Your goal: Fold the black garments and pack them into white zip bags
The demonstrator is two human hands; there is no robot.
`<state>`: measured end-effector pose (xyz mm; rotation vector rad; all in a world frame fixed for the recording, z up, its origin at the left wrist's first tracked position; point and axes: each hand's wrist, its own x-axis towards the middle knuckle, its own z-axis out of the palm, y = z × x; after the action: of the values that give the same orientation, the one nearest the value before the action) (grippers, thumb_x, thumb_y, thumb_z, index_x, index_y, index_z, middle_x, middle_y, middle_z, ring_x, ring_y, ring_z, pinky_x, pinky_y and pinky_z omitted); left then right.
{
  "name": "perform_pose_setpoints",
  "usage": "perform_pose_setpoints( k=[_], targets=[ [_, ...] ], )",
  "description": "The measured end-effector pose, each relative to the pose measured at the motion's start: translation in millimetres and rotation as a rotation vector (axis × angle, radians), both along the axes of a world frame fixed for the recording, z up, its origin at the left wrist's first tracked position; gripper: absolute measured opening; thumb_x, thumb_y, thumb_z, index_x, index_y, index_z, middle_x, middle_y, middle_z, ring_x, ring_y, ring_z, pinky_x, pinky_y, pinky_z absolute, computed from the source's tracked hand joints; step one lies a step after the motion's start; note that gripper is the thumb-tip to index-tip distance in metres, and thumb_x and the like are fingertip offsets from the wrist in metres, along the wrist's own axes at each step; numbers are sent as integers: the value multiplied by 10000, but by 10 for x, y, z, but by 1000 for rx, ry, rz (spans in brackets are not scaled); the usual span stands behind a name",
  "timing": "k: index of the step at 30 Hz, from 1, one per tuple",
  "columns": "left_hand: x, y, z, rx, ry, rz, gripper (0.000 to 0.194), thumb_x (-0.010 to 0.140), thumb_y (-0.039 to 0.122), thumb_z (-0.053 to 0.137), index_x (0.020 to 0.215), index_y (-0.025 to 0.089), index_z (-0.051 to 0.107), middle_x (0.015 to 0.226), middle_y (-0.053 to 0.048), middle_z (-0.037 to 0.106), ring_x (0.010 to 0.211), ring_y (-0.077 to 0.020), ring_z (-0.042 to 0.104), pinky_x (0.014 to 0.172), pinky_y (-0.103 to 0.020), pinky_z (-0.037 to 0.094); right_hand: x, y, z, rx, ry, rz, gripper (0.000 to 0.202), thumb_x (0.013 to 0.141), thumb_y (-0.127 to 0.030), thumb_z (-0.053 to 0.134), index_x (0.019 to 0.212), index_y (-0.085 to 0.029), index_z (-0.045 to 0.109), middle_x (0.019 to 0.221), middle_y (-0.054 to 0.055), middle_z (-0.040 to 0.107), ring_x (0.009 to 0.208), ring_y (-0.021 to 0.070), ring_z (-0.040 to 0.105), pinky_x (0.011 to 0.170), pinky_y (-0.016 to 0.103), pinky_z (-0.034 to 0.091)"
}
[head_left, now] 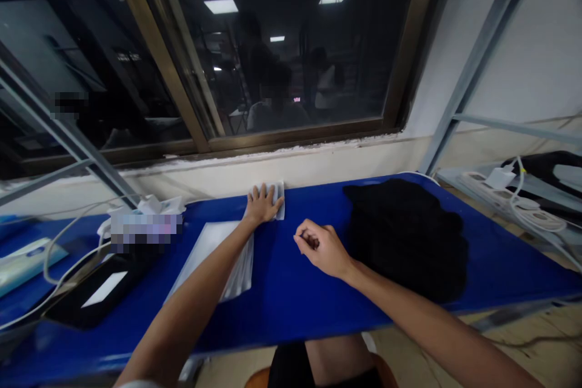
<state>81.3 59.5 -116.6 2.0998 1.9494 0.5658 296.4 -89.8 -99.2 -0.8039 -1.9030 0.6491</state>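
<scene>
My left hand [264, 203] lies with fingers spread on a small clear plastic packet [280, 209] at the back of the blue table, against the wall. Under my left forearm rests a larger translucent plastic bag [236, 276], lying flat. My right hand [325, 248] hovers over the middle of the table, its fingers curled into a loose ring; the gap inside them looks dark, and I cannot make out anything held there. Just right of it lies a heap of black cloth [409, 242], folded or bunched.
A blue cover [282, 309] spreads over the table. At left are a power strip with cables [150, 206], a black flat case [100, 291] and a tissue pack [30, 267]. Metal posts [473, 66] rise on both sides. Another power strip [513, 197] sits at right.
</scene>
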Motion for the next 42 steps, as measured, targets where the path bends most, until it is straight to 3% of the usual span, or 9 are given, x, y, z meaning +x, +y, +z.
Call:
perform_pose_setpoints(
  k=[5, 10, 14, 19, 25, 29, 34, 38, 42],
  targets=[
    [104, -46, 332, -41, 43, -16, 611, 940, 499, 605, 1454, 185, 504, 1589, -169, 385, 1473, -396, 319, 1181, -652, 230, -460, -291, 95, 288, -504, 170, 208, 979, -329, 557, 1098, -216, 684, 1135, 107, 717, 1059, 263, 664, 935, 420, 528],
    [-312, -537, 762, 79, 73, 76, 538, 979, 403, 546, 1427, 108, 502, 1520, -212, 461, 1415, -365, 419, 1170, -567, 299, -779, -615, 55, 198, -754, 84, 581, 971, -534, 554, 1495, -296, 475, 1630, 196, 303, 1384, 464, 452, 998, 637, 494],
    [-994, -1351, 537, 68, 176, 271, 544, 921, 317, 517, 1348, -19, 537, 1332, -328, 586, 1332, -473, 487, 1097, -630, 323, -771, -733, -122, 180, -747, 19, 504, 1011, -347, 519, 1459, -116, 513, 1575, 271, 375, 1408, 412, 456, 1094, 518, 476],
    [-1255, -1905, 195, -50, 298, 185, 451, 907, 268, 521, 1295, 61, 618, 1200, -214, 693, 1162, -332, 653, 1019, -399, 472, -675, -911, -82, 3, -652, 16, 606, 1020, -352, 470, 1557, -89, 376, 1618, 287, 276, 1289, 400, 590, 995, 490, 556],
    [-947, -1917, 186, -28, 345, 69, 504, 897, 197, 535, 1381, 67, 585, 1348, -221, 623, 1257, -323, 599, 1074, -394, 436, -393, -785, 270, -119, -597, -1, 547, 1024, -542, 388, 1424, -226, 586, 1468, 122, 578, 1310, 343, 582, 1086, 528, 469],
    [-849, -1943, 129, -34, 375, 92, 488, 915, 217, 529, 1387, 117, 603, 1360, -207, 614, 1289, -333, 565, 1097, -428, 399, -427, -56, 453, -144, -698, -226, 579, 1059, -509, 251, 1439, -205, 565, 1523, 190, 496, 1326, 383, 555, 1057, 586, 448],
    [-729, -2021, 141, -101, 335, 219, 514, 945, 215, 485, 1452, 154, 542, 1327, -203, 610, 1236, -314, 613, 1028, -385, 451, -800, 675, 339, -177, -774, -143, 525, 1052, -464, 336, 1334, -145, 645, 1525, 221, 475, 1383, 354, 504, 1080, 491, 452],
    [-734, -1986, 189, -175, 205, 223, 591, 913, 137, 477, 1504, 150, 465, 1250, -168, 676, 1218, -275, 644, 1007, -324, 458, -1140, 704, 238, -152, -780, -130, 554, 1053, -435, 313, 1345, -89, 631, 1493, 270, 491, 1388, 354, 499, 1068, 487, 463],
    [-889, -1914, 116, -123, 231, 254, 580, 886, 143, 502, 1465, 124, 516, 1270, -169, 678, 1258, -281, 617, 1042, -322, 438, -1043, 621, 444, -120, -757, -109, 574, 1035, -499, 318, 1487, -204, 515, 1558, 198, 450, 1402, 333, 491, 1054, 500, 475]
  ],
)
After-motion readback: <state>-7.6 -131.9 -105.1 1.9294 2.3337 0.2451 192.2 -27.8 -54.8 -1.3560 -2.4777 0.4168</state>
